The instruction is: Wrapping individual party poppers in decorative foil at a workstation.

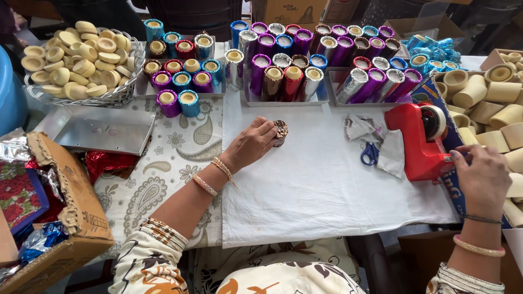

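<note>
On the white cloth (pixel 316 185) that covers the middle of the tabletop, the left hand (pixel 251 142) rests with its fingers (pixel 268 130) closed around a small foil-wrapped tube (pixel 280 132), which stands on the cloth just below the trays of finished pieces. Off to the side, the right hand (pixel 482 177) hangs over the base of the red tape dispenser (pixel 422 142), fingers curled and pinched near its front edge; whether they hold a strip of tape cannot be told from this view. One likely slip: the tube is gripped from one side only, so a sideways push could tip it or crease the thin foil. Another: tape drawn with a single hand could fold onto itself, or the dispenser could slide across the cloth toward the blue-handled scissors (pixel 369 154) and the foil scraps (pixel 364 128) just beside it. A wide sweep of either forearm could also knock the rows of shiny wrapped tubes (pixel 305 60) standing close together in their trays. The left forearm reaches diagonally forward across the patterned cloth (pixel 163 179), wrist slightly bent, bangles at the wrist; the right arm reaches up along the edge, wrist flexed downward, beside the pile of bare cardboard tubes (pixel 490 109).
</note>
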